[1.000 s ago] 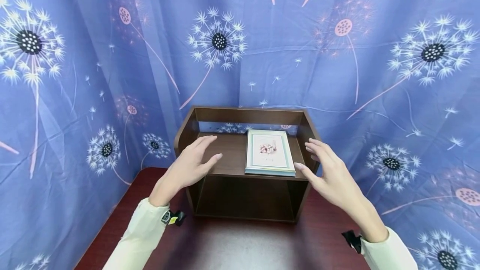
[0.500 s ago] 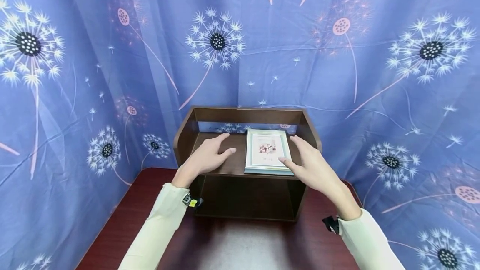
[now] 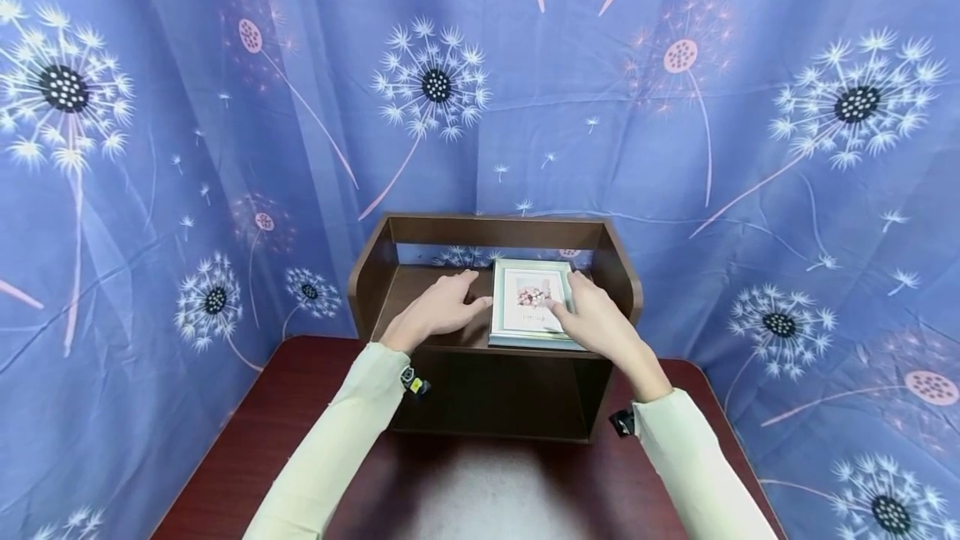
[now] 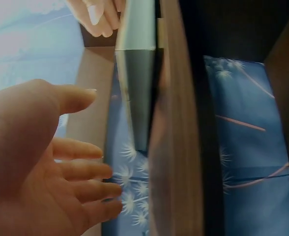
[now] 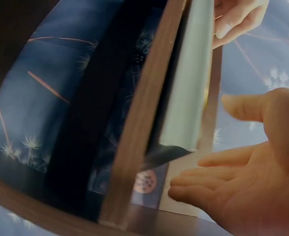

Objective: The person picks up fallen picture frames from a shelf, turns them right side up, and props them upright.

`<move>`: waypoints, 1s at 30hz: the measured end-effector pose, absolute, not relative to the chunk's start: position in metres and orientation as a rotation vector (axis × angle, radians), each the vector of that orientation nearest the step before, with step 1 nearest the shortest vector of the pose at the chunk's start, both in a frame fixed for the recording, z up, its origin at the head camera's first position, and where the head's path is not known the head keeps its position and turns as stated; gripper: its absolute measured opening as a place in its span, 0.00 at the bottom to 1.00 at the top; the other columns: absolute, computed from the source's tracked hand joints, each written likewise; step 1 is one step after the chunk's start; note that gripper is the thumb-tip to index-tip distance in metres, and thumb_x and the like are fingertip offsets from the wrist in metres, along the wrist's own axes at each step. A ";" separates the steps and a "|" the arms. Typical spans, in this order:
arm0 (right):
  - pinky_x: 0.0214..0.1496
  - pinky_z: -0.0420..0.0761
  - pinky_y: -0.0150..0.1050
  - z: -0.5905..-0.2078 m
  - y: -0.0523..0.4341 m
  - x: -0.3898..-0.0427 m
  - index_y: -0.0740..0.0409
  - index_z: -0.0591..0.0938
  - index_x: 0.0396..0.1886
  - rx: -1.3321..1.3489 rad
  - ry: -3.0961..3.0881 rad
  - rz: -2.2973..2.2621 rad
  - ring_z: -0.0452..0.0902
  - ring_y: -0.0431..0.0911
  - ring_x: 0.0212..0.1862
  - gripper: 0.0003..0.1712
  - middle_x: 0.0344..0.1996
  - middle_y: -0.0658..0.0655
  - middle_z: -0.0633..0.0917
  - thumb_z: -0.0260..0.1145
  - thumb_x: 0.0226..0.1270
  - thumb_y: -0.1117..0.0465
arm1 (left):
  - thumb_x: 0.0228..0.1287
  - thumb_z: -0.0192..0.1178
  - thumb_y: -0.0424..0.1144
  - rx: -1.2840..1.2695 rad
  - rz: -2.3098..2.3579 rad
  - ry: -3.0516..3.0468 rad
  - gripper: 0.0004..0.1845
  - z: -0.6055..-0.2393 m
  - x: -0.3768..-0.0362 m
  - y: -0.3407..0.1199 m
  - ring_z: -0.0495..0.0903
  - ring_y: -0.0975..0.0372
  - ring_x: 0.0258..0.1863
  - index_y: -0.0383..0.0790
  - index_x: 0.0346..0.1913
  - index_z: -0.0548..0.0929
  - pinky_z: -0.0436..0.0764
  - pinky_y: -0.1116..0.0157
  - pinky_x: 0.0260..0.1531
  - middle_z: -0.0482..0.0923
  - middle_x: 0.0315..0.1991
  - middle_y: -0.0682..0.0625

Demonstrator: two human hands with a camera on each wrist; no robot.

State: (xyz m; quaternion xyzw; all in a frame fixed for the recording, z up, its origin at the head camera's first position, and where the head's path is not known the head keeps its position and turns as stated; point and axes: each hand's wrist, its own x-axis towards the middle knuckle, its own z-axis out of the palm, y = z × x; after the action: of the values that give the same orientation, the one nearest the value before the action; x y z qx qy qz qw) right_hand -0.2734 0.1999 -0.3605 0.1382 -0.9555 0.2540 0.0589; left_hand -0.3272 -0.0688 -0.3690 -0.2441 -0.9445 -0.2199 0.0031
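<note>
A picture frame (image 3: pixel 534 298) with a pale green and gold border and a floral print lies flat on the upper board of a dark brown shelf (image 3: pixel 420 273). To its left, my left hand (image 3: pixel 442 307) hovers with thumb and fingers spread, a small gap from the frame's edge. My right hand (image 3: pixel 600 319) is at the frame's right side, its thumb over the print in the head view. In the right wrist view the right hand's fingers (image 5: pixel 198 189) are straight and look apart from the frame. Neither hand grips anything.
Side panels (image 3: pixel 621 273) and a back rail (image 3: pixel 495 230) enclose the upper board. Below is an open compartment (image 3: pixel 487 394). The shelf stands on a dark red table (image 3: pixel 300 407), and a blue dandelion-patterned curtain (image 3: pixel 540 148) hangs behind and at both sides.
Both hands have moved inward toward the picture frame, the left hand rightward and the right hand leftward. The picture frame and shelf have stayed in place.
</note>
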 end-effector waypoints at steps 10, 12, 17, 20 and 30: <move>0.81 0.63 0.66 -0.374 0.194 -0.297 0.81 0.60 0.77 0.297 -2.948 0.712 0.56 0.71 0.81 0.35 0.77 0.81 0.63 0.51 0.82 0.60 | 0.82 0.49 0.57 -0.734 -0.690 -3.007 0.39 -0.382 -0.341 -0.055 0.63 0.45 0.81 0.31 0.80 0.62 0.63 0.51 0.82 0.63 0.81 0.35; 0.81 0.63 0.65 -0.376 0.194 -0.301 0.82 0.59 0.77 0.280 -2.952 0.697 0.57 0.71 0.81 0.35 0.77 0.81 0.63 0.51 0.82 0.60 | 0.81 0.49 0.59 -0.724 -0.697 -3.017 0.40 -0.383 -0.343 -0.053 0.63 0.46 0.81 0.32 0.81 0.62 0.64 0.51 0.82 0.63 0.81 0.36; 0.77 0.69 0.65 -0.381 0.197 -0.306 0.83 0.59 0.76 0.251 -2.964 0.689 0.64 0.71 0.77 0.34 0.74 0.82 0.66 0.48 0.80 0.62 | 0.81 0.48 0.60 -0.715 -0.717 -3.042 0.41 -0.385 -0.348 -0.047 0.57 0.47 0.84 0.33 0.82 0.61 0.59 0.51 0.84 0.61 0.82 0.38; 0.58 0.81 0.59 -0.383 0.200 -0.308 0.79 0.73 0.60 0.249 -2.957 0.698 0.79 0.67 0.56 0.23 0.57 0.78 0.79 0.47 0.75 0.66 | 0.81 0.48 0.60 -0.719 -0.740 -3.054 0.41 -0.387 -0.349 -0.045 0.54 0.47 0.85 0.34 0.82 0.60 0.56 0.51 0.85 0.60 0.83 0.39; 0.35 0.73 0.46 -0.384 0.201 -0.311 0.66 0.77 0.36 0.198 -2.924 0.684 0.70 0.51 0.32 0.07 0.30 0.61 0.78 0.52 0.63 0.71 | 0.82 0.47 0.58 -0.710 -0.715 -3.055 0.36 -0.394 -0.352 -0.042 0.63 0.47 0.82 0.36 0.80 0.65 0.65 0.50 0.81 0.67 0.80 0.40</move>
State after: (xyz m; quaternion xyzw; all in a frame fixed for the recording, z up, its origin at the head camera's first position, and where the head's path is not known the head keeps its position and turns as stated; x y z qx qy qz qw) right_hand -0.3106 0.2008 -0.3842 0.0656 -0.9695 0.2267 0.0660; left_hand -0.3522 -0.0417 -0.3939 -0.2205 -0.9490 -0.2222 -0.0377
